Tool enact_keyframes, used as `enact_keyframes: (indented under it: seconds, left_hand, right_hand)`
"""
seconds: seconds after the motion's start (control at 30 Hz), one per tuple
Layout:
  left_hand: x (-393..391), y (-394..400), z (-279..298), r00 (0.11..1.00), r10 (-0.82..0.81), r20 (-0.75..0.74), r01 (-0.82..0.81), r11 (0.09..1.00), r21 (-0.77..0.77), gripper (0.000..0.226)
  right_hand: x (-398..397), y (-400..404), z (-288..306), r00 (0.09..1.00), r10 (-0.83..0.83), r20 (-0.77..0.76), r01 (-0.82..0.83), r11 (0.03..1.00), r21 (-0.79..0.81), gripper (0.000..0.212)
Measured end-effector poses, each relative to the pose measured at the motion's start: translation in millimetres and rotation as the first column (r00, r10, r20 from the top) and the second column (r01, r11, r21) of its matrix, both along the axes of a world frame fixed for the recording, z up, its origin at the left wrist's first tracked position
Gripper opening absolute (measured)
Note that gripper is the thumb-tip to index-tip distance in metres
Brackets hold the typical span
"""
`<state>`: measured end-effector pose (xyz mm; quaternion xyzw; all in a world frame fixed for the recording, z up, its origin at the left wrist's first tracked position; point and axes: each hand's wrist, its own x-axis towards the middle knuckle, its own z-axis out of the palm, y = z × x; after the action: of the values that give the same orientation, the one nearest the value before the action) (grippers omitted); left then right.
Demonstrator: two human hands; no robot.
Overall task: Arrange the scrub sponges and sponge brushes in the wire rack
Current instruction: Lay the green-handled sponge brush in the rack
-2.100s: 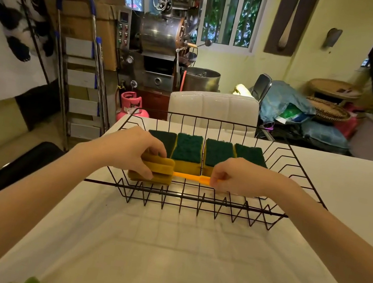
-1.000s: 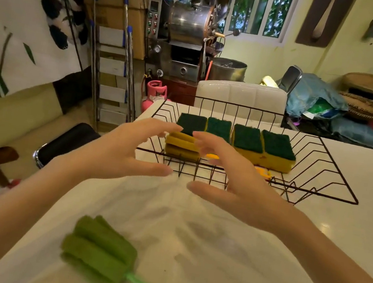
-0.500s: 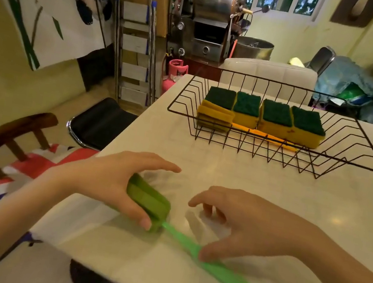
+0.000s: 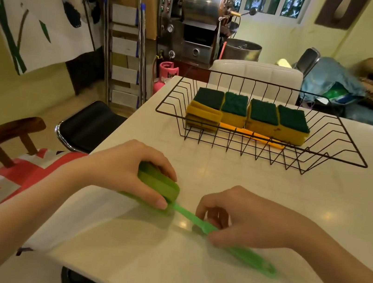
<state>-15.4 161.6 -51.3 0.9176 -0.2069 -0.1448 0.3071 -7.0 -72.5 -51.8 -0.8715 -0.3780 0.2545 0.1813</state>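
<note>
A green sponge brush (image 4: 163,186) lies on the white table near the front left edge. My left hand (image 4: 127,171) is wrapped around its sponge head. My right hand (image 4: 241,218) pinches its long green handle (image 4: 252,258), which runs on toward the right. Farther back stands the black wire rack (image 4: 341,146). Inside it, several yellow scrub sponges with dark green tops (image 4: 264,114) sit in a row, and a yellow sponge brush (image 4: 202,118) lies in front of them with its orange handle (image 4: 252,134) pointing right.
The white table (image 4: 271,186) ends close on the left, where a black stool (image 4: 88,123) and a wooden chair with a red and white cushion (image 4: 17,170) stand. A white chair back (image 4: 254,75) rises behind the rack.
Both hands left the rack after setting down the yellow brush and came back to the green brush. My left hand has closed on its head and my right fingers have closed on the handle.
</note>
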Motion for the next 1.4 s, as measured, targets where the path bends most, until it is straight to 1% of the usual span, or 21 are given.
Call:
enact_keyframes:
  seconds: [0.1,0.17,0.23,0.37,0.5,0.67,0.73,0.77,0.83,0.9,0.93,0.97,1.0,1.03,1.07,1.1,1.13,1.17,1.23,1.33,1.4]
  left_hand:
    - [16,-11,12,0.996,0.010,0.087,-0.008,1.000,-0.027,0.040]
    - [29,-19,23,0.985,0.011,0.174,-0.003,0.999,-0.048,0.040]
    - [43,-27,34,0.969,0.026,0.247,-0.008,0.997,-0.074,0.039]
    - [73,-41,57,0.929,0.070,0.364,-0.008,0.986,-0.168,0.040]
    - [101,-56,71,0.874,0.136,0.467,-0.030,0.973,-0.227,0.044]
    - [129,-72,73,0.819,0.203,0.537,-0.047,0.956,-0.289,0.048]
    - [139,-78,73,0.790,0.207,0.576,-0.023,0.950,-0.310,0.047]
    - [144,-80,73,0.767,0.216,0.604,-0.013,0.947,-0.321,0.049]
    - [154,-84,73,0.718,0.291,0.633,-0.026,0.919,-0.393,0.065]
    - [162,-88,74,0.703,0.412,0.580,-0.045,0.840,-0.541,0.085]
    - [164,-90,74,0.725,0.452,0.520,-0.053,0.789,-0.612,0.092]
    - [167,-92,74,0.767,0.467,0.440,-0.071,0.743,-0.665,0.096]
    - [168,-95,74,0.822,0.448,0.352,-0.098,0.720,-0.687,0.098]
    - [169,-97,72,0.881,0.392,0.265,-0.131,0.740,-0.660,0.098]
    - [169,-99,70,0.936,0.301,0.182,-0.144,0.799,-0.584,0.096]
    - [169,-101,67,0.976,0.193,0.095,-0.123,0.863,-0.490,0.091]
    - [167,-103,64,0.996,0.093,0.007,-0.081,0.904,-0.420,0.082]
    - [166,-105,61,0.998,0.013,-0.067,-0.039,0.917,-0.396,0.071]
    - [163,-109,58,0.987,-0.063,-0.145,-0.004,0.905,-0.425,0.052]
    - [163,-112,59,0.983,-0.041,-0.179,-0.053,0.870,-0.490,0.026]
    - [165,-110,59,0.988,-0.011,-0.153,-0.064,0.875,-0.480,0.022]
  right_hand:
    - [13,-10,12,0.998,-0.040,0.050,0.040,0.999,0.001,0.023]
    - [24,-18,23,0.993,-0.080,0.089,0.078,0.997,0.030,0.018]
    - [35,-27,34,0.984,-0.125,0.129,0.117,0.991,0.070,0.013]
    - [62,-45,54,0.955,-0.214,0.206,0.176,0.966,0.192,0.014]
    - [92,-58,67,0.910,-0.314,0.271,0.236,0.929,0.284,0.016]
    - [123,-61,69,0.876,-0.422,0.235,0.310,0.863,0.399,0.019]
    - [133,-59,68,0.883,-0.431,0.187,0.322,0.845,0.427,0.019]
    - [137,-58,68,0.890,-0.429,0.154,0.326,0.836,0.441,0.018]
    - [144,-57,67,0.897,-0.434,0.086,0.340,0.800,0.494,0.014]
    - [151,-58,65,0.888,-0.459,0.010,0.371,0.729,0.575,0.014]
    - [155,-60,65,0.876,-0.480,-0.048,0.401,0.669,0.626,0.014]
    - [157,-61,65,0.858,-0.492,-0.144,0.447,0.581,0.680,0.015]
    - [160,-62,65,0.838,-0.464,-0.287,0.505,0.463,0.728,0.016]
    - [161,-63,65,0.810,-0.371,-0.454,0.570,0.322,0.756,0.016]
    - [162,-61,66,0.773,-0.237,-0.589,0.631,0.188,0.753,0.016]
    - [162,-60,66,0.739,-0.116,-0.663,0.673,0.084,0.735,0.015]
    - [161,-57,65,0.721,-0.043,-0.692,0.693,0.018,0.721,0.015]
    - [160,-55,63,0.715,-0.009,-0.699,0.698,-0.023,0.715,0.014]
    - [159,-51,59,0.723,0.005,-0.691,0.690,-0.062,0.721,0.016]
    - [158,-47,51,0.753,-0.068,-0.655,0.650,-0.083,0.755,0.012]
    - [159,-47,48,0.767,-0.152,-0.623,0.622,-0.060,0.780,0.011]
